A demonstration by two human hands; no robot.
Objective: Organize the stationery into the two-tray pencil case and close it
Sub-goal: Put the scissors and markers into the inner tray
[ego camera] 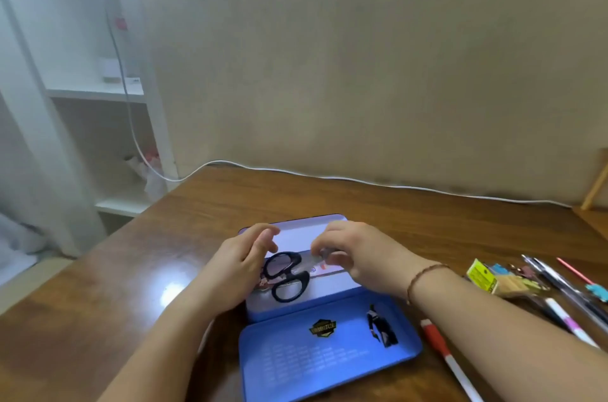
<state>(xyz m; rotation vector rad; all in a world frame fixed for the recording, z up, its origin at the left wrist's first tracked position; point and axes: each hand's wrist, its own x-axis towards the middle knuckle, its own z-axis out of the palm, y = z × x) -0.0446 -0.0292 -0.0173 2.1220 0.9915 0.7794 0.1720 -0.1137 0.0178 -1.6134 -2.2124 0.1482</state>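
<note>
item: blue metal two-tray pencil case [329, 355], lying open on a brown wooden table [98, 303]. the hinged lid lies flat toward the person, its inside facing up, bearing a gold-and-black badge sticker [323, 327] and a small dark figure sticker [381, 326]. the case body sits beyond the lid, farther from the person.

item: black-handled scissors [286, 276], resting in the case body, handle loops at the left, blades pointing right under the right hand.

item: left hand [241, 266], hovering at the left end of the case body beside the scissor loops, fingers loosely curled and spread, holding nothing that can be seen.

item: right hand [358, 256], over the right part of the case body, fingertips pinched at the blade end of the scissors; whether they actually clamp the blades cannot be told through the blur. a thin brown beaded bracelet [424, 276] circles the wrist.

item: loose stationery on the table right of the case: red-and-white marker [444, 352] just beside the lid, pink-and-white pen [566, 319], a bundle of dark pens [559, 280], a yellow packet [482, 276].

item: white cable [362, 179], running along the table's far edge.
</note>
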